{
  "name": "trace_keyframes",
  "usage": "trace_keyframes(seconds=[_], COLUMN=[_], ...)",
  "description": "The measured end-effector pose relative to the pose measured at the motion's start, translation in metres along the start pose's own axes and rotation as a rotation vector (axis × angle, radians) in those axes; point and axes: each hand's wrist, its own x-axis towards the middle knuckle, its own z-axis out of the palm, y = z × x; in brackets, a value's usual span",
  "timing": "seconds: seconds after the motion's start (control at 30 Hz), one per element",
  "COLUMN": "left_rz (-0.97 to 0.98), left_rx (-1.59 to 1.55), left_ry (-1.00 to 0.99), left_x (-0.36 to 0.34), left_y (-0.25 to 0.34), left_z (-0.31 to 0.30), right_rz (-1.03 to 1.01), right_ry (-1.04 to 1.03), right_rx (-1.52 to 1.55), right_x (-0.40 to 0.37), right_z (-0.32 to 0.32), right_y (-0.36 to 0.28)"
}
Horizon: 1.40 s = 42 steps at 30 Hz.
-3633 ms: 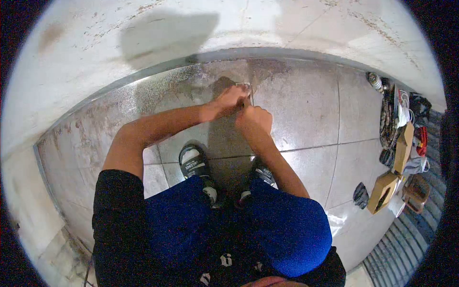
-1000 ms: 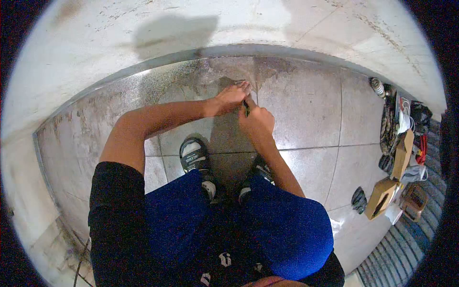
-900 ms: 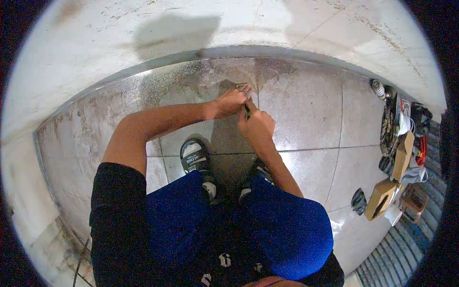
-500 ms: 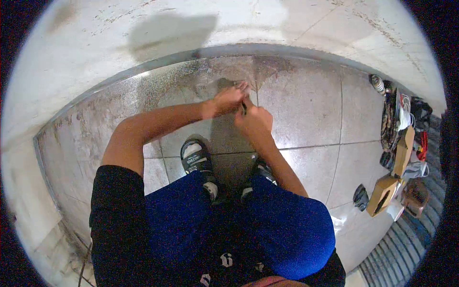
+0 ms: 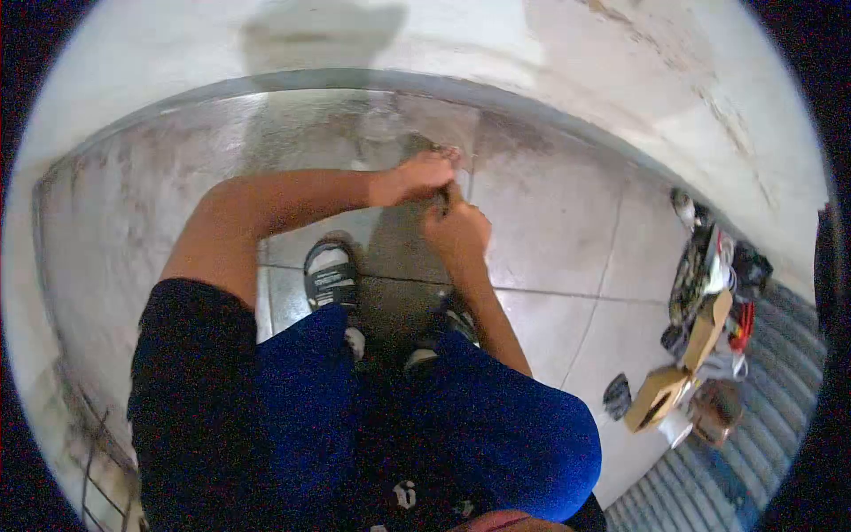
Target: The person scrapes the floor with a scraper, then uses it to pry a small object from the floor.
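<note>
Out over the floor, in front of my feet, my two hands meet. My left hand (image 5: 425, 173) is closed, its fingers bunched and pointing away to the right. Just below it, my right hand (image 5: 458, 235) is closed as well, with the thumb side up against the left hand. A small dark thing (image 5: 444, 204) shows in the right hand's grip. Blur and the fingers hide most of it, so its kind cannot be made out. Whatever the left fingers pinch is hidden.
Grey floor tiles (image 5: 550, 230) run up to a pale wall (image 5: 496, 44). At the right lie an open cardboard box (image 5: 658, 399), dark bundles, a red item (image 5: 743, 325) and a brown container (image 5: 715, 410), beside a ribbed shutter (image 5: 780, 363). Below my hands are my sandalled feet (image 5: 331, 270).
The view has turned and shifted, so the floor items sit further left and lower. My hands stay together, the right one slightly further left in the picture.
</note>
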Motion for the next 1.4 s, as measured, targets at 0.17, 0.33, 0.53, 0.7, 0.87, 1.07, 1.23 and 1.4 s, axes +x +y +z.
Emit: trace_keyframes(seconds=[0.17, 0.33, 0.53, 0.7, 0.87, 1.07, 1.23, 1.4], left_rz=[0.008, 0.054, -0.071, -0.112, -0.119, -0.198, -0.254, -0.281], left_rx=[0.140, -0.068, -0.052, -0.040, -0.334, -0.393, -1.247, -0.980], left_ry=[0.002, 0.208, 0.179, 0.127, 0.185, 0.323, 0.434, 0.247], left_x=[-0.001, -0.031, -0.003, -0.011, -0.019, -0.006, -0.023, -0.025], left_y=[-0.002, 0.001, -0.022, -0.015, -0.026, -0.049, -0.015, -0.031], left_z=[-0.009, -0.015, -0.002, -0.006, -0.002, 0.028, -0.006, -0.046], right_rz=[-0.028, -0.008, -0.031, -0.048, -0.063, -0.025, -0.132, -0.153], right_ry=[0.004, -0.001, -0.018, -0.026, -0.078, -0.098, -0.028, -0.020], right_rx=[0.000, 0.042, 0.033, 0.017, 0.017, -0.018, 0.027, 0.021], right_x=[-0.004, -0.003, 0.023, 0.024, 0.025, 0.029, 0.031, 0.049], right_z=[-0.003, -0.014, -0.017, -0.014, -0.026, -0.023, -0.015, -0.015], right_y=[0.001, -0.007, -0.008, -0.011, -0.018, -0.024, -0.018, -0.024])
